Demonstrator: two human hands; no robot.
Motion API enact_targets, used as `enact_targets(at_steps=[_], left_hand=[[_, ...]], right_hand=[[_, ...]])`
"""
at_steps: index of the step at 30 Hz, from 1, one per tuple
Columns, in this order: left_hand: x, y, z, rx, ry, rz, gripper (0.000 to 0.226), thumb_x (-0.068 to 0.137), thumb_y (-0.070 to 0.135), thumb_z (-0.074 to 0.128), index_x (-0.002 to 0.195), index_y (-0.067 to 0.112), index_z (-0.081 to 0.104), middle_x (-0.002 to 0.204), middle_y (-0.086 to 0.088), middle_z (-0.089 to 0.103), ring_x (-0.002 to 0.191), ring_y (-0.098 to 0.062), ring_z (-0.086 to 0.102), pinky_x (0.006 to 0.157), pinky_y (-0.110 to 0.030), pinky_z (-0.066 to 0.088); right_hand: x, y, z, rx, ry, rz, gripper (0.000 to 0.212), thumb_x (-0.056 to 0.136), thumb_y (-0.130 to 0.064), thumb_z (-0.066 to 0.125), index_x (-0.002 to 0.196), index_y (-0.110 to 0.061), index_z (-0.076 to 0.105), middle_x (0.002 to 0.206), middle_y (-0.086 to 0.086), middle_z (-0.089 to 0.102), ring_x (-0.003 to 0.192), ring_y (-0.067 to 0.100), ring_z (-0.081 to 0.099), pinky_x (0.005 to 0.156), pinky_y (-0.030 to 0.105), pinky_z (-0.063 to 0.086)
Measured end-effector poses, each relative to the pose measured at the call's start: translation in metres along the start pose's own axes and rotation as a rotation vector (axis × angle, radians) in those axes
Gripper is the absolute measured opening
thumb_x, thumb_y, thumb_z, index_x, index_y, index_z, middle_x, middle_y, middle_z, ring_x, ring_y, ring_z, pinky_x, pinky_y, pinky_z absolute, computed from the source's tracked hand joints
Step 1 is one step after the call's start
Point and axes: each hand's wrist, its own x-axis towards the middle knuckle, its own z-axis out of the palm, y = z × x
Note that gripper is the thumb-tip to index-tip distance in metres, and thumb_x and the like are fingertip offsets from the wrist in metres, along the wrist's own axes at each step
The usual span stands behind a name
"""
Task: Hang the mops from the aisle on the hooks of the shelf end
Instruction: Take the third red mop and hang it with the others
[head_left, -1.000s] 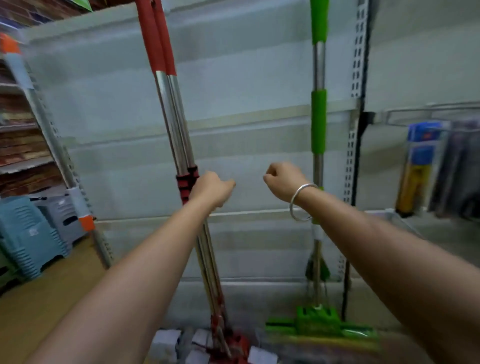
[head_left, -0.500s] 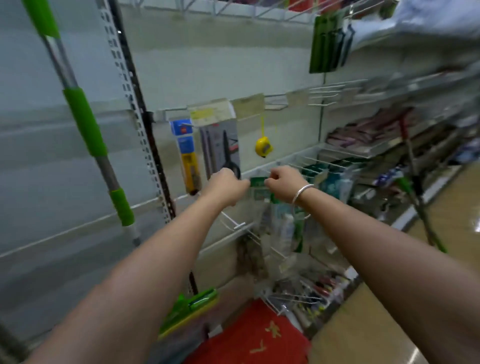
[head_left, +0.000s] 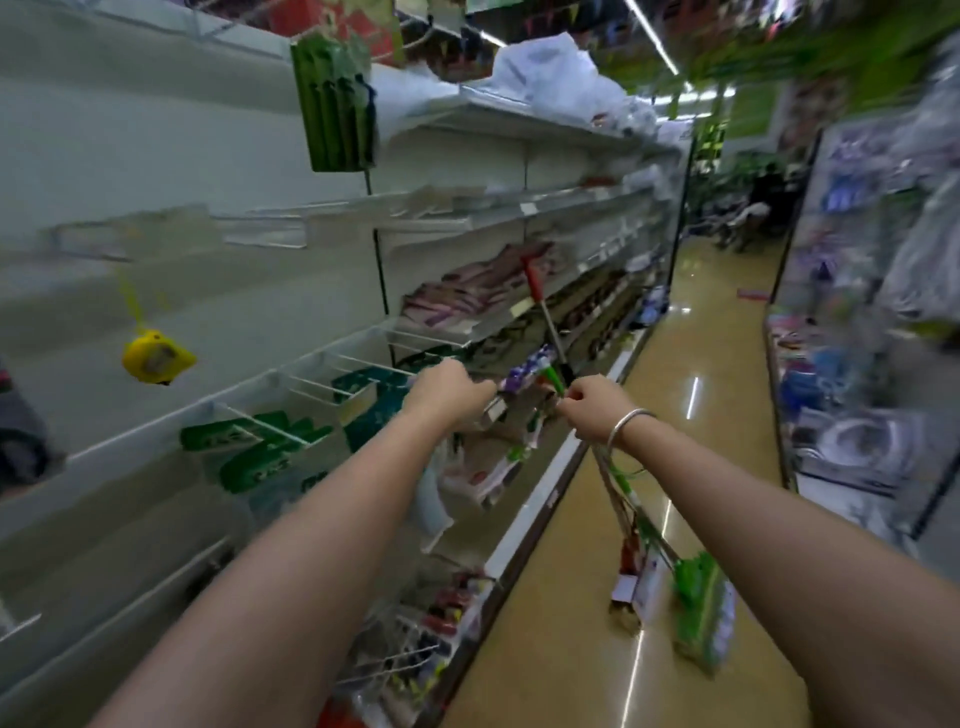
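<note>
Two mops lean against the left shelving partway down the aisle. The red-handled mop (head_left: 540, 306) has its red-and-white head (head_left: 631, 577) on the floor. Beside it, the green mop's head (head_left: 701, 603) also rests on the floor, and its green grip shows just above my right fist. My right hand (head_left: 592, 410), with a silver bangle on the wrist, is a closed fist. Both handles pass behind it, and it grips nothing that I can see. My left hand (head_left: 447, 395) is also a closed, empty fist in front of the shelf hooks.
The left shelving (head_left: 519, 218) carries wire hooks, a hanging yellow tape measure (head_left: 156, 358) and green packets (head_left: 332, 114). A second stocked shelf unit (head_left: 857, 415) lines the right side. The glossy aisle floor (head_left: 717, 332) runs between them toward people (head_left: 753, 208) at the far end.
My view has swung right, away from the shelf end where red and green mops hang, to look down the aisle. Both fists keep the same pose.
</note>
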Motion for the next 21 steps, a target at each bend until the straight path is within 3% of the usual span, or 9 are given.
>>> enact_targets(at_steps=[3, 7, 9, 13, 16, 18, 21], left_hand=[[0.036, 0.029, 0.035, 0.014, -0.047, 0.020, 0.036, 0.088, 0.038, 0.050, 0.076, 0.006, 0.060, 0.076, -0.012, 0.068, 0.082, -0.031, 0.070, 0.069, -0.036, 0.054], [0.086, 0.059, 0.079, 0.000, -0.092, 0.029, 0.037, 0.089, 0.040, 0.048, 0.076, 0.007, 0.059, 0.084, -0.015, 0.070, 0.083, -0.032, 0.069, 0.073, -0.039, 0.055], [0.114, 0.072, 0.101, -0.021, -0.110, 0.035, 0.035, 0.091, 0.040, 0.049, 0.081, 0.007, 0.058, 0.090, -0.016, 0.070, 0.080, -0.031, 0.068, 0.073, -0.040, 0.056], [0.176, 0.091, 0.148, -0.012, -0.161, 0.053, 0.034, 0.092, 0.037, 0.051, 0.083, 0.006, 0.061, 0.084, -0.011, 0.068, 0.076, -0.026, 0.065, 0.069, -0.035, 0.051], [0.233, 0.103, 0.184, -0.044, -0.157, 0.049, 0.031, 0.091, 0.034, 0.052, 0.090, 0.006, 0.065, 0.088, -0.012, 0.070, 0.081, -0.025, 0.069, 0.072, -0.036, 0.055], [0.271, 0.112, 0.204, -0.033, -0.170, 0.040, 0.031, 0.090, 0.034, 0.051, 0.092, 0.005, 0.063, 0.085, -0.011, 0.068, 0.077, -0.024, 0.067, 0.064, -0.035, 0.053], [0.330, 0.121, 0.229, -0.044, -0.171, 0.010, 0.033, 0.088, 0.036, 0.051, 0.097, 0.007, 0.062, 0.086, -0.012, 0.069, 0.075, -0.025, 0.068, 0.067, -0.036, 0.056]], right_hand=[[0.030, 0.046, -0.018, 0.030, 0.003, 0.062, 0.023, 0.088, -0.017, 0.049, 0.065, -0.012, 0.052, 0.071, 0.009, 0.055, 0.067, 0.024, 0.054, 0.058, 0.029, 0.042], [0.069, 0.093, -0.027, 0.103, -0.021, 0.135, 0.021, 0.089, -0.015, 0.049, 0.086, 0.000, 0.063, 0.086, 0.018, 0.063, 0.076, 0.030, 0.060, 0.073, 0.043, 0.054], [0.092, 0.115, -0.027, 0.113, -0.029, 0.145, 0.023, 0.091, -0.017, 0.049, 0.093, 0.000, 0.063, 0.090, 0.018, 0.064, 0.078, 0.028, 0.060, 0.077, 0.044, 0.054], [0.147, 0.154, -0.022, 0.103, -0.062, 0.158, 0.021, 0.093, -0.019, 0.047, 0.092, -0.004, 0.062, 0.086, 0.012, 0.060, 0.076, 0.022, 0.057, 0.081, 0.042, 0.054], [0.198, 0.179, -0.021, 0.099, -0.098, 0.165, 0.021, 0.093, -0.018, 0.048, 0.089, -0.003, 0.062, 0.081, 0.012, 0.055, 0.073, 0.023, 0.052, 0.073, 0.040, 0.051], [0.232, 0.195, -0.022, 0.102, -0.134, 0.182, 0.022, 0.093, -0.017, 0.048, 0.090, -0.001, 0.062, 0.080, 0.013, 0.051, 0.072, 0.024, 0.048, 0.065, 0.036, 0.042], [0.286, 0.217, -0.027, 0.124, -0.155, 0.219, 0.019, 0.092, -0.016, 0.048, 0.089, -0.003, 0.061, 0.080, 0.012, 0.051, 0.072, 0.023, 0.048, 0.065, 0.034, 0.040]])
